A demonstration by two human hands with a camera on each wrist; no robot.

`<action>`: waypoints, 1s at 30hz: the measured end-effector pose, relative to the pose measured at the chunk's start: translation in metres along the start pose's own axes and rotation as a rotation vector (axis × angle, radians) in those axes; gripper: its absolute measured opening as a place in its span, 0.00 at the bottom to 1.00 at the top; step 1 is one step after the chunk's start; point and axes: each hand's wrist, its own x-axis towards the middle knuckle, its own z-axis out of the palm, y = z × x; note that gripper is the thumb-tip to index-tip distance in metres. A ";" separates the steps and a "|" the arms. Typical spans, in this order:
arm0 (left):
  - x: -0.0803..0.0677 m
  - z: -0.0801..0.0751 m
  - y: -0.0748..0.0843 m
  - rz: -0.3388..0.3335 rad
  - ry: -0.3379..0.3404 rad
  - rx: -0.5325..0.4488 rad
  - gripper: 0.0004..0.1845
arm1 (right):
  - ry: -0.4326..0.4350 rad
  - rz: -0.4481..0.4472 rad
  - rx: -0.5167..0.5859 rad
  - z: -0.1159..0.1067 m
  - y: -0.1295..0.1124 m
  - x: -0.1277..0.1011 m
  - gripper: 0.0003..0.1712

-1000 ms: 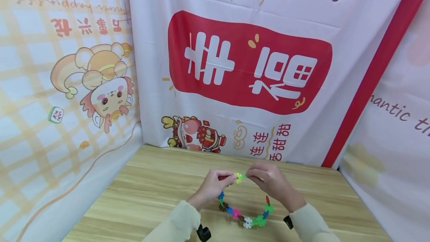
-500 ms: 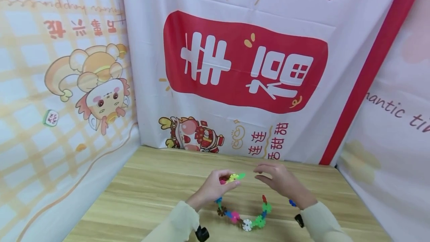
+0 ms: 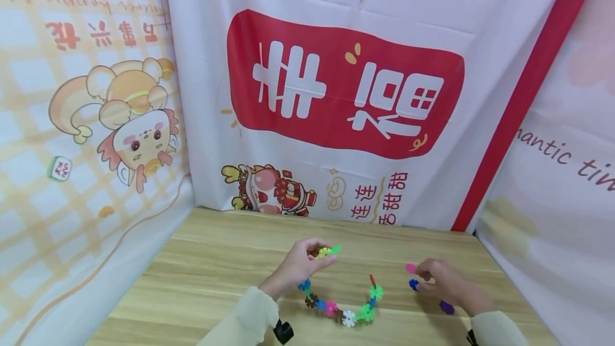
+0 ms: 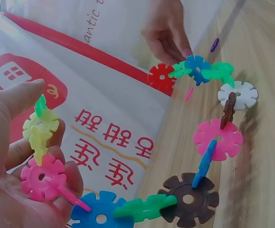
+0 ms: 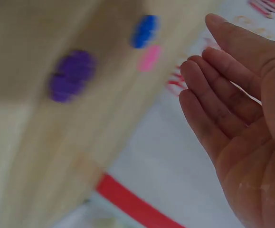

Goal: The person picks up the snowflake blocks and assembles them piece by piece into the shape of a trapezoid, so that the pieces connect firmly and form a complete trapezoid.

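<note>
My left hand (image 3: 299,263) holds one end of a chain of notched plastic snowflake discs (image 3: 330,308). A green disc (image 4: 41,105) tips that end, followed by yellow discs (image 4: 41,126) and a pink disc (image 4: 43,177) lying against the curled fingers. From there the chain hangs in a curve through blue, green, brown and white to a red disc (image 4: 161,77) at its far end. On the right, my right hand (image 3: 444,283) is over loose discs with nothing in its grasp, its fingers loosely bent in the right wrist view.
Near the right hand lie a loose pink disc (image 3: 410,268), a dark blue disc (image 3: 414,284) and a purple disc (image 3: 447,307) on the wooden table (image 3: 230,260). A printed cloth (image 3: 206,122) hangs along the table's back edge, with more cloth at both sides.
My right hand has let go of the chain's green end and moved right to the loose discs. The left hand keeps its hold, and the head view has shifted slightly.
</note>
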 end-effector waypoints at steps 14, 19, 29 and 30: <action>-0.007 -0.004 0.007 0.044 -0.064 -0.053 0.17 | -0.038 0.187 0.159 0.043 0.031 0.012 0.10; -0.008 -0.002 0.008 0.058 -0.073 -0.047 0.17 | -0.099 0.219 0.266 0.034 0.027 0.011 0.13; -0.010 0.001 0.010 0.117 -0.077 -0.033 0.18 | -0.117 0.116 0.330 -0.008 -0.032 0.036 0.06; -0.010 0.001 0.008 0.122 -0.076 -0.033 0.18 | -0.117 0.111 0.330 -0.010 -0.039 0.038 0.06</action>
